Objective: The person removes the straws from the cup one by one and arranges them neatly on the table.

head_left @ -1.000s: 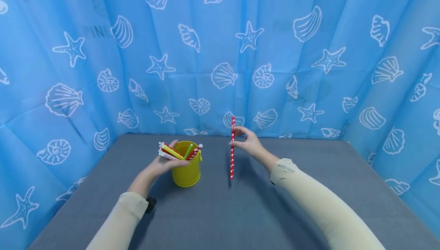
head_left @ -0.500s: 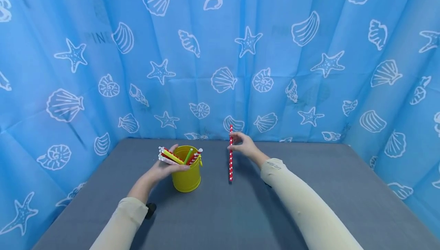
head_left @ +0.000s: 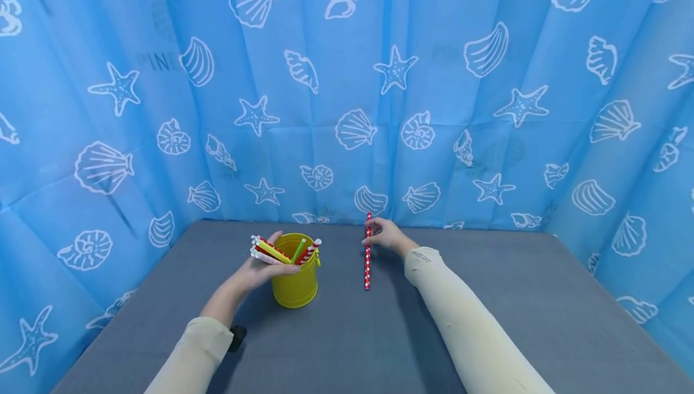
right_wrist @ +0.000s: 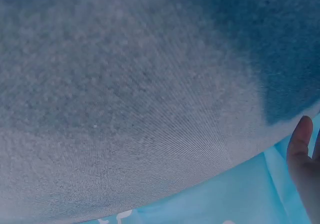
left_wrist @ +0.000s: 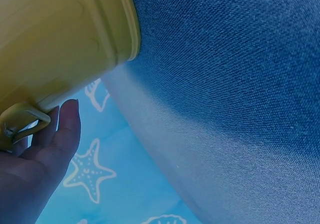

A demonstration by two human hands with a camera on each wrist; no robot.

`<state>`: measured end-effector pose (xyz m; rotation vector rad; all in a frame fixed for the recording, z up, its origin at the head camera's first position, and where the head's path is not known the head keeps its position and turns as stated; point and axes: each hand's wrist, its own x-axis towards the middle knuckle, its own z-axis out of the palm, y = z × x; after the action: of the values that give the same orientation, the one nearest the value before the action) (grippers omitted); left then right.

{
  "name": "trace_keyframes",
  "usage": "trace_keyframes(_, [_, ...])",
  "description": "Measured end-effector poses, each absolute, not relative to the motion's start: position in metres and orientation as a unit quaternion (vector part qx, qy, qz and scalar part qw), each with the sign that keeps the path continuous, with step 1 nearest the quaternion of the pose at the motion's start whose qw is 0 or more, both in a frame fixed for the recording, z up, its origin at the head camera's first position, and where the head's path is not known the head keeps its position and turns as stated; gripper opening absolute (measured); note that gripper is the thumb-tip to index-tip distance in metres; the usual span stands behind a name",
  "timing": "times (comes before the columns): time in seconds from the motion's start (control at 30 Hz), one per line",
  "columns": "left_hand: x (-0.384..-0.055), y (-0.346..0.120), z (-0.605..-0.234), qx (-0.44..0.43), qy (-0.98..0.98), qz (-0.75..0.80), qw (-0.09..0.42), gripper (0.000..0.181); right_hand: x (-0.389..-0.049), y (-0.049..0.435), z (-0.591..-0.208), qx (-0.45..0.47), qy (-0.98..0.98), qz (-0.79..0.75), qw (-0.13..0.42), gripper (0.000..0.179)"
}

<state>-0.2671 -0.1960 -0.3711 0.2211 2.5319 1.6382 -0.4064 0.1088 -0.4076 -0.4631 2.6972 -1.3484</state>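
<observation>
My left hand (head_left: 250, 276) holds a small yellow bucket (head_left: 294, 288) round its side near the rim, thumb across the front. Inside lean several paper straws: a yellow straw (head_left: 275, 253), a green straw (head_left: 299, 251), a red-and-white striped straw (head_left: 311, 252) and others, some jutting out above that hand. To the right of the bucket, my right hand (head_left: 389, 237) pinches a red straw (head_left: 367, 267) with white spots, low over the table; whether it touches the cloth I cannot tell. The right wrist view catches only part of the right hand (right_wrist: 302, 156), no straw.
Grey cloth covers the table (head_left: 336, 346). A blue curtain (head_left: 347, 93) with white shells and starfish rises behind it and at both sides. The bucket's yellow handle loop (left_wrist: 30, 121) hangs beside the left fingers in the left wrist view.
The right hand has lowered the red straw toward the table, and the straw has tipped flatter. My left hand and the bucket stay in place; the head view has tilted up slightly.
</observation>
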Motion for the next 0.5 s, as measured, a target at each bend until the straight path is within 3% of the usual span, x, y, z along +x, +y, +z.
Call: trace_keyframes(0.5, [-0.266, -0.195, -0.372, 0.074, 0.831, 0.549, 0.046, 0.097, -0.411, 0.113, -0.418, -0.161, 0.904, -0.387, 0.087, 0.056])
